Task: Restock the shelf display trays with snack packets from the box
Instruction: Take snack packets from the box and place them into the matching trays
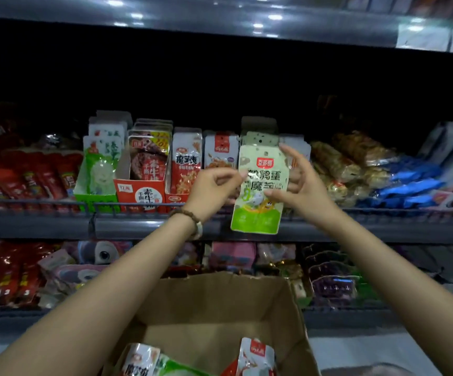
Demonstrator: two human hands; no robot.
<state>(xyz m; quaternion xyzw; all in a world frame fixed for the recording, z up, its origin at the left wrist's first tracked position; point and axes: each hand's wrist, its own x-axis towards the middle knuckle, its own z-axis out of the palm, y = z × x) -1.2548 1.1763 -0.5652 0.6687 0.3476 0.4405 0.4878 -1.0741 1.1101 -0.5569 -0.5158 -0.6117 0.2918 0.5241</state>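
Packet (259,185), pale green and white with a red logo, held upright in front of the middle shelf (43,226), between both hands and level with the display trays.

Left end of middle shelf: red sausage-type packs (30,175) lying in a pile, dim. Next, green tray (95,196) with white-green packets standing in it. Beside it, red tray (141,194) with dark red packets, then a row of red-white packets (186,164) and orange-white packets (221,153), all upright.

Left hand (211,191): bead bracelet (187,214) on the wrist; fingers (233,176) pinch the packet's left edge about halfway up. Packet's lower end hangs below the shelf's front rail.

Directly behind the packet, a tray (259,128) with matching green speckled packets, its card back standing above them.

Right hand (301,183): fingers (287,153) spread, thumb and index on the packet's right edge, the rest loose behind it.

Right of the hands: brown wrapped snacks (350,164) heaped, then blue packs (412,183), then pale bags at the far edge.

Upper shelf (220,20) overhead, its clear front strip catching ceiling-light glare; space beneath it is very dark. Lower shelf (8,313) holds mixed red, pink and purple goods, blurred.

Bottom centre: open cardboard box (220,308), flap up, with several packets (256,354) inside.
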